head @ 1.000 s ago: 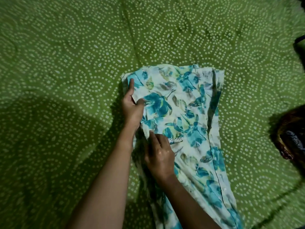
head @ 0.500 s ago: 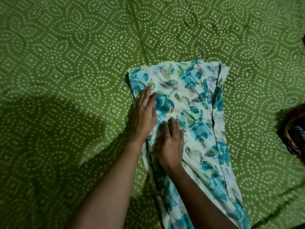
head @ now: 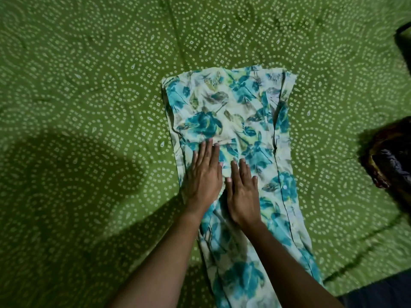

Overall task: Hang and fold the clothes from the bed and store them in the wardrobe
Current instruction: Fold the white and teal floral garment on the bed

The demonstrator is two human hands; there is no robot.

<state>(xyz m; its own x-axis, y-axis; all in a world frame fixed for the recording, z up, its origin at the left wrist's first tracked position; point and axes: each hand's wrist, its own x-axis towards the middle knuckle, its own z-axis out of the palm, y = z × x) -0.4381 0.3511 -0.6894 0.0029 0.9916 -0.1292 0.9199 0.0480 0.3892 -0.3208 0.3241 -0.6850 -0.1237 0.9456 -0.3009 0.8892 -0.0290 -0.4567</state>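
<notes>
A white cotton garment with teal floral print (head: 233, 121) lies flat on the green dotted bedsheet (head: 89, 85). Left hand (head: 205, 178) and right hand (head: 242, 192) press its left-middle part side by side. Their straight fingers (head: 209, 152) grasp nothing.

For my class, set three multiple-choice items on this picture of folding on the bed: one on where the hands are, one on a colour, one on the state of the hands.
1. Where do the left hand and right hand lie?
A) on the floral garment
B) on a pillow
C) in the air

2. What colour is the bedsheet?
A) blue
B) green with white dots
C) red

3. How are the hands?
A) clenched fists
B) pinching a hanger
C) flat, fingers straight

Answers:
1 A: both palms rest on the garment, side by side.
2 B: dotted green cloth surrounds the garment.
3 C: the fingers lie straight, pressing the cloth.
</notes>
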